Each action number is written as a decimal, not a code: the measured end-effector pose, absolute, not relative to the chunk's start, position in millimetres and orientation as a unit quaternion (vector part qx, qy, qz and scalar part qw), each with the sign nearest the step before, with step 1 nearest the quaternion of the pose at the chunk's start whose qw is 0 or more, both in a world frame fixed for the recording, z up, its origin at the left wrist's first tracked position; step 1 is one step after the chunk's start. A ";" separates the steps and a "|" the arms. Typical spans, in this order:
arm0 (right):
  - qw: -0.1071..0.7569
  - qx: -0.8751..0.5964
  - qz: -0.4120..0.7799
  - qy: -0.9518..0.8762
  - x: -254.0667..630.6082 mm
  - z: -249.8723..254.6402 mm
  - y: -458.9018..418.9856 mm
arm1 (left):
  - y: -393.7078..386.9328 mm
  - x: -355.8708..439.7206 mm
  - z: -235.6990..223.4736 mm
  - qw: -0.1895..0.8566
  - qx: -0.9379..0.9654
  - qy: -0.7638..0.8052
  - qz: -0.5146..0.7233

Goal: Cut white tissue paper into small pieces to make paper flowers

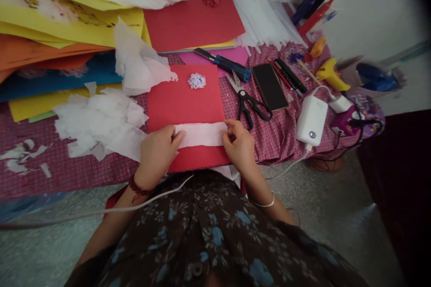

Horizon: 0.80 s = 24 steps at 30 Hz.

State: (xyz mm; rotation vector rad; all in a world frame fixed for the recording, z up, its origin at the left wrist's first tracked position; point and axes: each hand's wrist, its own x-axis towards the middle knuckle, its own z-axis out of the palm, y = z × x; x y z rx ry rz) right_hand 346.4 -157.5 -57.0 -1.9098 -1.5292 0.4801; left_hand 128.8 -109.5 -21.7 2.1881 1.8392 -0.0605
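A white paper strip (202, 135) stretches flat between my two hands, over the lower part of a red sheet (183, 98). My left hand (158, 150) pinches its left end, thumb on top. At the other end, my right hand (239, 143) grips the strip between thumb and curled fingers. Farther up the red sheet sits a small crumpled white ball with blue specks (196, 80). Black-handled scissors (247, 101) lie partly open to the right of the sheet, near my right hand. A blue box cutter (229, 65) rests above them.
Torn white tissue pieces (101, 119) pile up on the left. Coloured sheets (67, 22) are stacked behind them. On the right lie a phone (270, 86), pens (291, 76), a white power bank (312, 119) with cables and a yellow glue gun (332, 74). Another red sheet (191, 22) lies at the back.
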 end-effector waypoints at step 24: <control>0.208 -0.572 0.127 -0.783 326.6 -28.5 -177.0 | -101.3 133.5 -22.1 0.110 0.770 0.628 -0.015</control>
